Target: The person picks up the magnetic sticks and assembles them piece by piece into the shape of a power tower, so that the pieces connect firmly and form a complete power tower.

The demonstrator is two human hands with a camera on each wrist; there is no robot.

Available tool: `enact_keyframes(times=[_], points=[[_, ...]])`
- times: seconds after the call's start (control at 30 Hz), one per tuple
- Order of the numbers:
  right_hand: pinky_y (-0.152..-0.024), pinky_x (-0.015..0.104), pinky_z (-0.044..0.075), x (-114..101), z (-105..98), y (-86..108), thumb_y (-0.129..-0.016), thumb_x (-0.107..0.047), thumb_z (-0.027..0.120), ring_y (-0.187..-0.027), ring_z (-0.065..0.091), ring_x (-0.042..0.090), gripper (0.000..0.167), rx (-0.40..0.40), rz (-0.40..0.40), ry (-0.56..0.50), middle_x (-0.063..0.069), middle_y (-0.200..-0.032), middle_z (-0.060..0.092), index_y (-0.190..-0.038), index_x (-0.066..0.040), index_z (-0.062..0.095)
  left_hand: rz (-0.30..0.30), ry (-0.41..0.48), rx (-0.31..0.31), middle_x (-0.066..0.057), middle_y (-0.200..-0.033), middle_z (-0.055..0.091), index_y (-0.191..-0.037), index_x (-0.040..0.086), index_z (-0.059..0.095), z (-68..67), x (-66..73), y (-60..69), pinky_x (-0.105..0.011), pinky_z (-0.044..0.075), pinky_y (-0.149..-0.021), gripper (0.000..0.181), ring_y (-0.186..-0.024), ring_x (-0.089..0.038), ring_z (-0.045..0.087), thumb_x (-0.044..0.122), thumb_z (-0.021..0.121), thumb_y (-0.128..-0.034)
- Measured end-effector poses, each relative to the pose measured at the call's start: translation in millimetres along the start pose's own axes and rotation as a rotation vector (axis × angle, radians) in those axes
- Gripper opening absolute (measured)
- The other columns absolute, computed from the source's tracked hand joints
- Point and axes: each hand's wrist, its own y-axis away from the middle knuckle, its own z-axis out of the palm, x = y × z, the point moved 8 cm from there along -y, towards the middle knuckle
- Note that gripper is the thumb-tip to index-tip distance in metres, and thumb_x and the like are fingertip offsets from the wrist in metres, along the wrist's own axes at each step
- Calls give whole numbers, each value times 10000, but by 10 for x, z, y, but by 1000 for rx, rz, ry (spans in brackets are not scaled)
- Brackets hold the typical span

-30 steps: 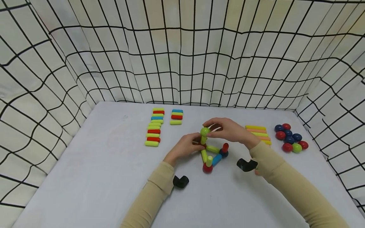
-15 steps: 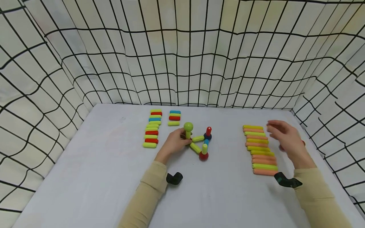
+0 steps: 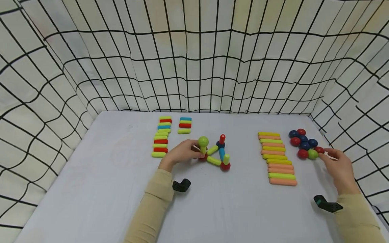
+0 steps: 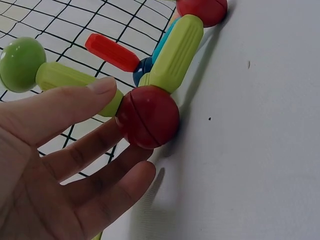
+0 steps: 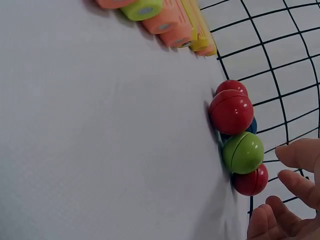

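Observation:
My left hand (image 3: pixel 183 152) pinches the upright light-green magnetic rod (image 4: pixel 70 79) near its lower end. A green ball (image 3: pixel 203 141) tops that rod, and a red ball (image 4: pixel 148 116) sits at its foot. From this red ball the build runs on as a triangle of rods, with a dark blue ball (image 3: pixel 220 144) and another red ball (image 3: pixel 225 166) at the corners; a red rod (image 3: pixel 222 139) and a green rod (image 3: pixel 226 159) stand on them. My right hand (image 3: pixel 339 168), fingers spread, is beside a red ball (image 5: pixel 251 180) and a green ball (image 5: pixel 243 152) at the cluster's near end.
Red and dark blue balls (image 3: pixel 304 146) lie clustered at the table's right. A column of long yellow, orange and green rods (image 3: pixel 277 157) lies left of them. Short rods (image 3: pixel 160 141) form two columns at the back left. Black netting (image 3: pixel 206 67) surrounds the white table (image 3: pixel 91 189).
My right hand has left the green ball on the upright rod and moved right to the ball cluster. My left hand keeps its hold, and the build has shifted and turned slightly.

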Motion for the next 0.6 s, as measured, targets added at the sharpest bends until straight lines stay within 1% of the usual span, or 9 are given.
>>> enact_keyframes(times=[0.07, 0.17, 0.23, 0.3, 0.4, 0.5, 0.6], points=[[-731, 334, 423, 1, 18, -5, -982, -481, 458, -1196, 391, 445, 743, 4, -12, 23, 328, -1477, 272, -1480, 45, 292, 6, 1, -10, -28, -1082, 660, -1175, 122, 662, 9, 0, 1, -344, 523, -834, 271, -1000, -197, 608, 191, 688, -915], [-649, 258, 424, -27, 77, -21, -978, -488, 467, -1071, 459, 369, 724, -1, -34, 50, 317, -1433, 331, -1448, 47, 336, 13, 2, -10, -22, -1087, 661, -1181, 120, 661, 15, -2, 14, -343, 523, -843, 273, -1024, -199, 604, 181, 684, -916], [-616, 227, 432, -44, 118, -27, -980, -477, 477, -1019, 478, 327, 696, -3, -52, 67, 303, -1408, 366, -1427, 45, 366, 17, -3, -7, -24, -1080, 664, -1177, 123, 660, 16, -4, 17, -341, 521, -838, 268, -1012, -202, 605, 186, 681, -918], [-589, 195, 434, -56, 148, -27, -988, -443, 485, -1018, 488, 318, 659, 3, -69, 75, 296, -1402, 384, -1425, 39, 382, 20, -6, -5, -25, -1071, 666, -1169, 127, 657, 18, -1, 13, -341, 518, -830, 257, -992, -204, 605, 186, 678, -919], [-567, 164, 428, -68, 169, -40, -997, -406, 486, -1059, 491, 347, 623, 15, -87, 86, 290, -1404, 394, -1426, 36, 391, 23, -9, -3, -27, -1061, 665, -1159, 130, 654, 22, 0, 11, -342, 519, -823, 244, -971, -207, 608, 181, 674, -921], [-598, 191, 423, -67, 177, -49, -1001, -384, 488, -1122, 476, 396, 605, 25, -87, 92, 293, -1410, 396, -1424, 38, 392, 24, -8, -3, -29, -1062, 663, -1161, 128, 651, 28, 1, 13, -343, 521, -822, 245, -962, -207, 610, 179, 672, -923], [-695, 302, 432, -56, 188, -51, -1003, -384, 488, -1193, 448, 437, 601, 34, -75, 95, 293, -1417, 396, -1417, 41, 392, 20, -9, -1, -29, -1066, 660, -1167, 130, 650, 30, -3, 12, -339, 523, -820, 252, -955, -205, 610, 184, 674, -922]])
